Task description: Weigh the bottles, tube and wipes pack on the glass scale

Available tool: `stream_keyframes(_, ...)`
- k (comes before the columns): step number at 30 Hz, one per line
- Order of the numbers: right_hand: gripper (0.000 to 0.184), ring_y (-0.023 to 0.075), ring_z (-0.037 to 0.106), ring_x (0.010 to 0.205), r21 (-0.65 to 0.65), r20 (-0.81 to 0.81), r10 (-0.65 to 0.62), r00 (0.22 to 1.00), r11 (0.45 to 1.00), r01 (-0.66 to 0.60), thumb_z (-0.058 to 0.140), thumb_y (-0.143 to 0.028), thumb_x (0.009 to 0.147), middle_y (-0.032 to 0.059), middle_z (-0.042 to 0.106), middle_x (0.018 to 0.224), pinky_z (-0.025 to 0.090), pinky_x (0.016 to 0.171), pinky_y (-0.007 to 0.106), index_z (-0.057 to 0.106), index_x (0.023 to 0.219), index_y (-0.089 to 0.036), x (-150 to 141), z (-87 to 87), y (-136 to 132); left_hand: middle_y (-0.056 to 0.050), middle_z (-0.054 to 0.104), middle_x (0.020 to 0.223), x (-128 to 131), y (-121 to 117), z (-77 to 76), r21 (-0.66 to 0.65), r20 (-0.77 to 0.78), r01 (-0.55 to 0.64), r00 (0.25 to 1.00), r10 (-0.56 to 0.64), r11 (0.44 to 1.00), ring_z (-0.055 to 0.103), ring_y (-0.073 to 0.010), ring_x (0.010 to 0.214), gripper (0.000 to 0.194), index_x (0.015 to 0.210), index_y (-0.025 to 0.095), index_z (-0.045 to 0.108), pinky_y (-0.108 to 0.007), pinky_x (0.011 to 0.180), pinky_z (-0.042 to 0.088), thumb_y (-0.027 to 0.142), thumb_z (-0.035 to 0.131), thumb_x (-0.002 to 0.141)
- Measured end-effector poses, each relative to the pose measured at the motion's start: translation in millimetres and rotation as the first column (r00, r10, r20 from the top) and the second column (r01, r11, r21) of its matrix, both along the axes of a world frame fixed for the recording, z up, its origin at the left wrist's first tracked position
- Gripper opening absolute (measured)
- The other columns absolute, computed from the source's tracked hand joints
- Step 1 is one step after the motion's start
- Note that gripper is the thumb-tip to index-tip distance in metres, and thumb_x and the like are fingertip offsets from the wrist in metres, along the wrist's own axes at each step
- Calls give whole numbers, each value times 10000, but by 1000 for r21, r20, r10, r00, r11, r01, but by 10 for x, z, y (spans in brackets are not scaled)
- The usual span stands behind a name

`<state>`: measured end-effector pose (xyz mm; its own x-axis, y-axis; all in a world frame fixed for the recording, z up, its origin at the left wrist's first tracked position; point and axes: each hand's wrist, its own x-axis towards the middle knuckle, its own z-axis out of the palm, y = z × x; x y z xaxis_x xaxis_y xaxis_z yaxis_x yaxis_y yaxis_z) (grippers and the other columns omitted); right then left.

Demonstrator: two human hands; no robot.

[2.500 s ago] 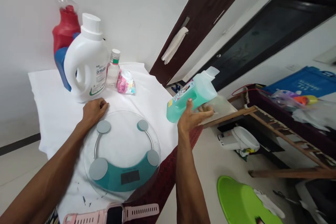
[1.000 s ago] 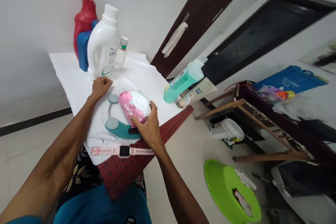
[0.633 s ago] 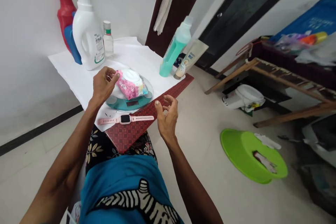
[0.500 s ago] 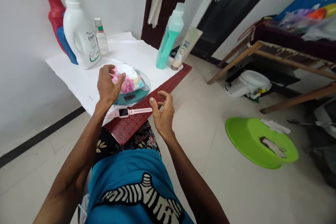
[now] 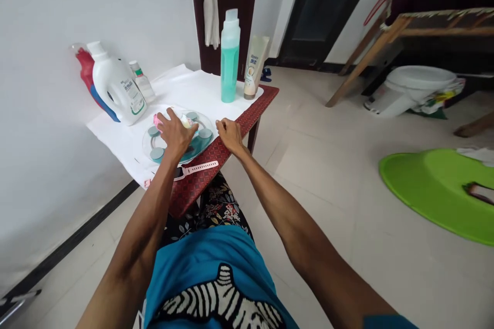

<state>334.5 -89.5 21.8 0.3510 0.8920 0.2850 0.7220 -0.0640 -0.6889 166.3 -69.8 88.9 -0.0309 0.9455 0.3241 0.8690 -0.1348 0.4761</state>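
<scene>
My left hand point(image 5: 175, 133) is over a small pink and white cloth bundle point(image 5: 186, 121), fingers and thumb spread around it; most of the bundle is hidden beneath the palm. Under both lies a round glass scale point(image 5: 204, 134) with grey discs and a teal front part. My right hand point(image 5: 230, 136) is curled closed beside the scale's right edge, near the table's edge, and what its fingers hold, if anything, is hidden. In front of the scale rests a pink-strapped watch point(image 5: 200, 167), partly covered by my left forearm.
On the white cloth point(image 5: 181, 79) stand a white detergent jug point(image 5: 119, 87), a red and blue bottle point(image 5: 87, 69), a small clear bottle point(image 5: 142, 85), a teal bottle point(image 5: 230, 67) and a cream tube point(image 5: 254, 69). A green basin point(image 5: 428, 185) and white bucket point(image 5: 417, 82) are rightward.
My left hand has come down over the bundle and grips it. My right hand has moved up beside the scale and its fingers have curled closed. The view has shifted.
</scene>
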Motion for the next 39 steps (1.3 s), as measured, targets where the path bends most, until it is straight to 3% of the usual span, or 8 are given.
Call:
stream_keyframes(7, 290, 285, 682, 957, -75, 35, 44, 998, 996, -41, 539, -341, 1123, 159, 795, 1054, 433, 859, 366, 769, 1034, -187, 2, -126, 115, -297, 461, 1567, -42, 74, 154, -66, -174, 57, 983, -67, 996, 608, -534, 1349, 835, 1518, 170, 506, -634, 1064, 542, 364, 842, 779)
stream_keyframes(13, 446, 261, 699, 924, -75, 27, 42, 999, 996, -40, 378, -369, 1189, 140, 796, 1005, 405, 830, 350, 760, 1042, -192, 90, -102, 95, -345, 470, 1573, 77, 175, 202, -102, -166, -51, 986, 34, 993, 618, -578, 1342, 985, 1559, 167, 490, -661, 1063, 530, 600, 874, 762)
stream_keyframes(20, 382, 224, 687, 822, 3, -54, 16, 998, 1000, -16, 463, -357, 1158, 86, 774, 855, 364, 763, 317, 716, 905, -222, 180, -159, 134, -278, 587, 1532, 37, 251, 371, -76, -65, -115, 992, 111, 990, 613, -470, 1427, 856, 1631, 137, 441, -601, 1172, 527, 332, 761, 862)
stream_keyframes(24, 380, 218, 679, 790, 71, -103, -4, 995, 997, 11, 474, -352, 1132, 81, 764, 817, 371, 754, 315, 671, 829, -234, 197, -216, 162, -187, 570, 1610, 120, 390, 486, 177, 10, 158, 987, -162, 971, 534, -361, 1527, 786, 1579, 147, 468, -541, 1329, 418, 273, 770, 864)
stream_keyframes(27, 383, 214, 660, 745, 121, -124, -25, 992, 992, 40, 453, -318, 1105, 82, 740, 774, 373, 746, 322, 611, 764, -242, 193, -253, 164, -137, 555, 1644, 399, 610, 484, 208, 17, 460, 880, -474, 863, 516, -319, 1548, 779, 1555, 160, 492, -485, 1346, 409, 221, 787, 837)
stream_keyframes(30, 367, 192, 606, 662, 174, -135, -29, 990, 983, 53, 442, -270, 1052, 55, 679, 686, 362, 711, 322, 511, 692, -258, 193, -297, 165, -138, 573, 1636, 771, 913, 387, 128, -33, 659, 750, -661, 741, 531, -332, 1540, 812, 1546, 178, 519, -490, 1318, 443, 200, 801, 785)
stream_keyframes(34, 333, 155, 493, 569, 237, -141, -24, 990, 970, 57, 467, -226, 964, 11, 585, 591, 330, 668, 318, 375, 646, -269, 207, -359, 180, -158, 614, 1570, 1222, 1309, 119, 75, -72, 780, 626, -776, 622, 583, -356, 1480, 832, 1552, 202, 557, -504, 1228, 534, 212, 823, 763)
stream_keyframes(39, 316, 158, 477, 570, 288, -149, -12, 989, 956, 55, 445, -261, 961, 27, 589, 587, 316, 667, 338, 371, 655, -271, 220, -357, 164, -187, 569, 1600, 1536, 1476, -242, -55, -138, 819, 561, -816, 572, 610, -378, 1446, 891, 1646, 193, 503, -524, 1190, 562, 295, 857, 834)
